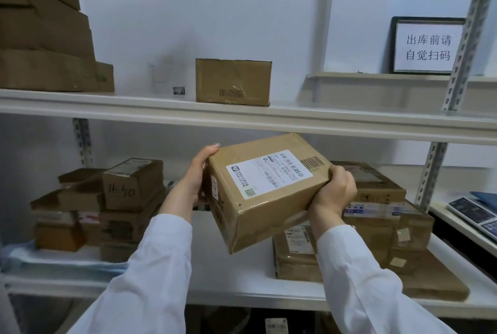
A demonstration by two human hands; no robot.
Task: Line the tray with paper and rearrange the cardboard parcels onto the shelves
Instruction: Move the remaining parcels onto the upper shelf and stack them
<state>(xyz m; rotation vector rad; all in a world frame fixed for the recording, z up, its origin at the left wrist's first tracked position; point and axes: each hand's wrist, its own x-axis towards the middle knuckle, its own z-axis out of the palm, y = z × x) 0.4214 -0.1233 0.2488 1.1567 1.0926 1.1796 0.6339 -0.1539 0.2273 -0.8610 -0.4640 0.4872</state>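
White sleeves are reaching up from the bottom of the view. Both hands are gripping a brown cardboard parcel with a white shipping label. The left hand is clasping its left end and the right hand is curling round its right edge. It is hanging tilted in the air, just below the front edge of the upper white shelf and in front of the lower white shelf.

Lifted carelessly, it is likely to strike that front edge. Held only by its ends, it is at risk of slipping.

Its label is showing barcodes and "501". A small brown box at the lower shelf's left is bearing handwritten "16-50". A black-framed white sign is reading "出库前请自觉扫码".
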